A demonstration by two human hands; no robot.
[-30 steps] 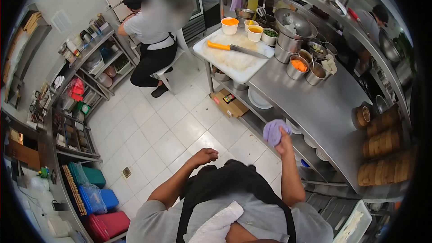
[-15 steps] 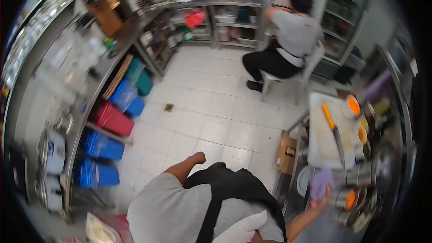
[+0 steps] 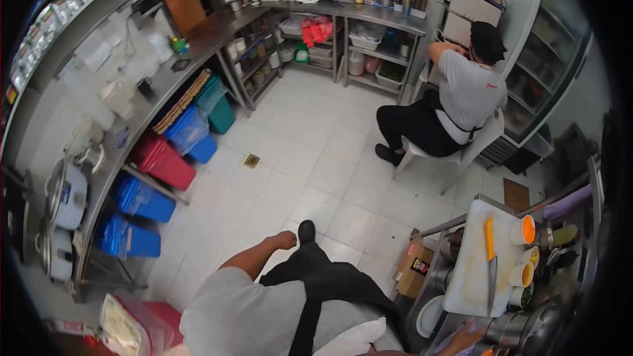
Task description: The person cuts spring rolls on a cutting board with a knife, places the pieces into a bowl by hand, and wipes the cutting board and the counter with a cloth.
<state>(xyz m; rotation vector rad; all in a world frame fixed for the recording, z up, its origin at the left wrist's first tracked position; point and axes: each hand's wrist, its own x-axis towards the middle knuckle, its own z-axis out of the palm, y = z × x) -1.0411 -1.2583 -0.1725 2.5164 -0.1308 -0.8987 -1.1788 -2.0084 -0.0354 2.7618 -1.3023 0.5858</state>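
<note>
My left hand point(image 3: 285, 240) hangs over the tiled floor with its fingers curled in, and nothing shows in it. At the lower right, my right hand point(image 3: 467, 337) is on a purple cloth point(image 3: 451, 341), most of which lies under the hand and low in the view. Just beyond it is a white cutting board point(image 3: 465, 275) on the metal counter. A knife point(image 3: 491, 260) with an orange handle lies on the board. Beside the board stand white tubs, one with an orange filling point(image 3: 525, 229). A round white lid or plate point(image 3: 432, 315) lies left of the cloth.
A person point(image 3: 465, 86) in a grey shirt sits on a white chair point(image 3: 484, 142). Lidded bins point(image 3: 161, 165) line the left side under a steel counter point(image 3: 142, 125). A cardboard box point(image 3: 414, 270) is below the right counter. A floor drain point(image 3: 251, 161) lies in the tiles.
My right hand has moved down with the purple cloth, nearer the bottom edge. The view has shifted, and my foot now shows ahead of the apron. My left hand stays curled.
</note>
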